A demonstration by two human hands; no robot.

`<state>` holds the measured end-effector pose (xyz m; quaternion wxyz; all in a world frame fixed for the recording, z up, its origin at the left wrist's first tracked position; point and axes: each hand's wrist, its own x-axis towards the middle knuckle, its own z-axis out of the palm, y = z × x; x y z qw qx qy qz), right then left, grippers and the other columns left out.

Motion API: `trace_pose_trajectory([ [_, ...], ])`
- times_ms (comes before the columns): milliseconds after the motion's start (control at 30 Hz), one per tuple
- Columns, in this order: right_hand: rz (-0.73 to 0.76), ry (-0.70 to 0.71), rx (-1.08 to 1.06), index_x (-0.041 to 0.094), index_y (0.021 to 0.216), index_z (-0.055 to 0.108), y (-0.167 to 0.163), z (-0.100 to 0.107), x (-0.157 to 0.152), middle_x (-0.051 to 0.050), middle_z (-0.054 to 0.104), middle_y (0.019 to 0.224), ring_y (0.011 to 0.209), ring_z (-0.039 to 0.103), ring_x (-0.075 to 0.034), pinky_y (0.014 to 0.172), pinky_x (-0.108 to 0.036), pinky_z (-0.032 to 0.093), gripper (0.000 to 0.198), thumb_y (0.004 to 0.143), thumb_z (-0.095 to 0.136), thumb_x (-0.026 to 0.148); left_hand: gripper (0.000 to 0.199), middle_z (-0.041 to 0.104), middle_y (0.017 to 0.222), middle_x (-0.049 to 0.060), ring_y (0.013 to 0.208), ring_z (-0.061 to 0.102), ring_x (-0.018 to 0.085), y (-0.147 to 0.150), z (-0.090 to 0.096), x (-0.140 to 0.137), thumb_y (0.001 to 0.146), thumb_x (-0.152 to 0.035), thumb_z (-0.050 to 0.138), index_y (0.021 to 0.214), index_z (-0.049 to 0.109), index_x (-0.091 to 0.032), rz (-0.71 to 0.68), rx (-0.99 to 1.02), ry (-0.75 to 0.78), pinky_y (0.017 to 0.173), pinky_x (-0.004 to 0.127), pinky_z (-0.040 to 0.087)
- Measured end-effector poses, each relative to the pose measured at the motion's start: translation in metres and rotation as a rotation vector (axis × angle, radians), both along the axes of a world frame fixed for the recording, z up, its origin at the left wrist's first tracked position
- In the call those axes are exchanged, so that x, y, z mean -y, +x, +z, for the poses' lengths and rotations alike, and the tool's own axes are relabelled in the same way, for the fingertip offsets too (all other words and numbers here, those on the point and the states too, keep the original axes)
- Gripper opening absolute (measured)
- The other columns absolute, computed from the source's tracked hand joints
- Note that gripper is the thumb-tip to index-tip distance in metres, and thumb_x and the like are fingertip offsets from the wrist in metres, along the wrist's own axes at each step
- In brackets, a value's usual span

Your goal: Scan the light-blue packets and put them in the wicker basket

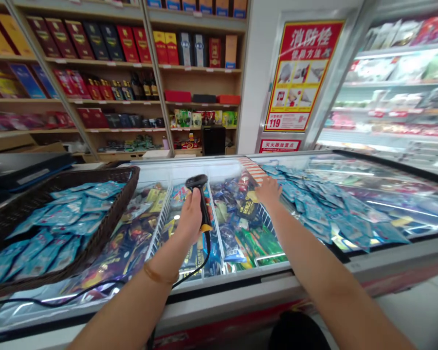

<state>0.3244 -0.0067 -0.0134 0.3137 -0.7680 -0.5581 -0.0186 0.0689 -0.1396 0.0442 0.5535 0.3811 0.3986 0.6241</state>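
Observation:
My left hand (191, 218) is wrapped round the handle of a black barcode scanner (204, 209) with a yellow-orange base. The scanner stands upright above the open part of a chest freezer, its cord trailing down and left. My right hand (268, 191) is stretched forward at the edge of the freezer's glass lid, beside an orange-and-white striped strip (252, 170). Its fingers look bent, and what they grip is hidden. Beneath both hands, wire baskets (163, 221) hold packaged frozen treats, among them green packs (257, 242) and dark blue ones (237, 197).
Blue packets (314, 199) are heaped on the glass to the right. More blue packets fill a brown wicker basket (129, 194) on the left. A black cord (54, 304) runs across the freezer front. Boxed-goods shelves (113, 63) stand behind; a refrigerated display (394, 85) is at right.

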Motion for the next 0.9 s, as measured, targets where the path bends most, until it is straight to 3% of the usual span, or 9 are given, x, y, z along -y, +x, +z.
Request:
trace_pose_trajectory([
  [100,-0.190,-0.129,-0.005,0.008,0.148,0.043,0.027,0.000,0.006,-0.031,0.021,0.162,0.151,0.013,-0.047,0.112,-0.067,0.025,0.068,0.089,0.060,0.038,0.051,0.060,0.070,-0.002,0.047,0.055,0.010,-0.004,-0.008,0.004,0.080,-0.068,0.063,0.095,0.054,-0.021,-0.005,-0.059,0.013,0.039,0.021,0.040],
  [200,-0.226,-0.266,-0.021,0.004,0.148,0.044,0.033,0.004,0.009,-0.034,0.025,0.159,0.149,0.020,-0.049,0.110,-0.068,0.026,0.067,0.093,0.053,0.043,0.054,0.060,0.070,-0.003,0.047,0.055,0.010,-0.008,-0.011,0.006,0.078,-0.071,0.062,0.096,0.052,-0.021,-0.002,-0.093,0.009,0.038,0.021,0.039],
  [333,-0.109,-0.340,0.109,0.007,0.139,0.054,0.012,0.010,0.010,-0.027,0.049,0.145,0.139,0.042,-0.042,0.109,-0.055,0.035,0.055,0.095,0.051,0.040,0.057,0.060,0.071,-0.002,0.050,0.057,0.011,-0.006,-0.016,0.006,0.076,-0.074,0.062,0.093,0.051,-0.021,-0.039,-0.129,0.008,0.039,0.021,0.039],
  [467,0.145,-0.318,0.195,0.013,0.133,0.060,-0.014,0.015,0.010,-0.021,0.063,0.132,0.130,0.054,-0.036,0.103,-0.043,0.043,0.045,0.096,0.052,0.037,0.058,0.061,0.076,-0.002,0.052,0.057,0.010,-0.001,-0.020,0.008,0.076,-0.075,0.063,0.093,0.049,-0.021,-0.110,-0.150,0.010,0.042,0.022,0.042],
  [533,0.214,-0.222,0.200,0.013,0.132,0.061,-0.019,0.017,0.010,-0.020,0.066,0.129,0.126,0.057,-0.033,0.102,-0.040,0.043,0.043,0.097,0.050,0.036,0.059,0.061,0.076,-0.002,0.052,0.058,0.010,0.000,-0.020,0.010,0.076,-0.075,0.063,0.094,0.049,-0.021,-0.142,-0.161,0.005,0.042,0.022,0.042],
  [600,0.186,-0.152,0.192,0.013,0.132,0.060,-0.019,0.017,0.009,-0.020,0.064,0.131,0.128,0.056,-0.034,0.102,-0.041,0.043,0.047,0.096,0.051,0.042,0.060,0.061,0.074,-0.001,0.052,0.058,0.011,0.000,-0.020,0.011,0.074,-0.076,0.063,0.093,0.049,-0.021,-0.152,-0.168,-0.002,0.042,0.023,0.042],
  [767,0.296,-0.323,0.131,0.015,0.128,0.063,-0.018,0.013,0.008,-0.020,0.064,0.132,0.128,0.056,-0.036,0.101,-0.044,0.044,0.066,0.091,0.049,0.067,0.064,0.061,0.075,-0.001,0.051,0.057,0.011,0.002,-0.026,0.008,0.070,-0.078,0.065,0.091,0.049,-0.020,-0.150,-0.169,-0.002,0.040,0.023,0.042],
  [900,0.325,-0.349,0.101,0.014,0.121,0.064,-0.016,0.008,0.002,-0.018,0.067,0.124,0.119,0.061,-0.036,0.097,-0.045,0.048,0.065,0.074,0.076,0.057,0.065,0.062,0.077,-0.001,0.049,0.056,0.010,0.003,-0.030,0.004,0.069,-0.078,0.066,0.093,0.049,-0.021,-0.131,-0.156,0.014,0.039,0.023,0.042],
])
